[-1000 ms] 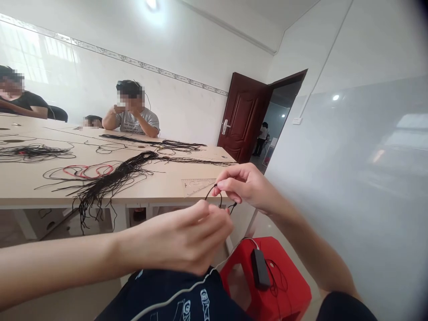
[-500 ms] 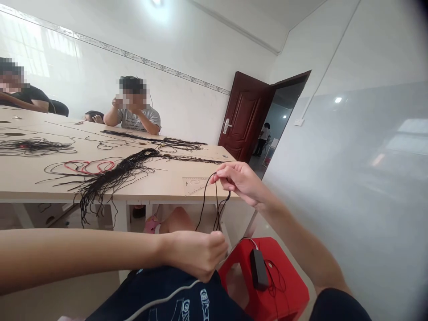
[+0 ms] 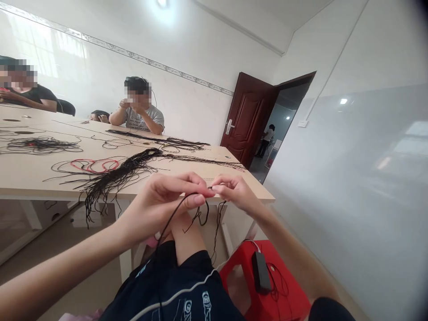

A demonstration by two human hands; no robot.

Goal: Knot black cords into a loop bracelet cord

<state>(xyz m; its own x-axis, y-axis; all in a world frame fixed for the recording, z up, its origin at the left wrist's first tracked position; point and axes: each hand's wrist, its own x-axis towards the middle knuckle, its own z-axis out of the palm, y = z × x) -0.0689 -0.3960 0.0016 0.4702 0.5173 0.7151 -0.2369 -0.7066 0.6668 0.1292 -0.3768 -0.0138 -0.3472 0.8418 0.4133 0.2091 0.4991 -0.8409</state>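
A thin black cord (image 3: 171,219) runs between my two hands, above my lap at the table's front edge. My left hand (image 3: 179,191) pinches it between thumb and fingertips, and one length trails down over my shorts. Close beside it, fingertips almost touching, my right hand (image 3: 231,189) pinches the same cord. Loops and loose ends hang beneath both hands. The bit of cord right between the fingertips is too small to make out.
A bundle of black cords (image 3: 123,171) spills over the edge of the table (image 3: 187,166), beside a red cord (image 3: 95,166). More cords lie farther back. Below right, a red stool (image 3: 236,285) bears a black box (image 3: 261,273) with a cable. Co-workers sit across the table.
My left hand has risen from my lap to meet my right hand and now pinches the cord. My right hand has dropped slightly. The view has shifted a little.
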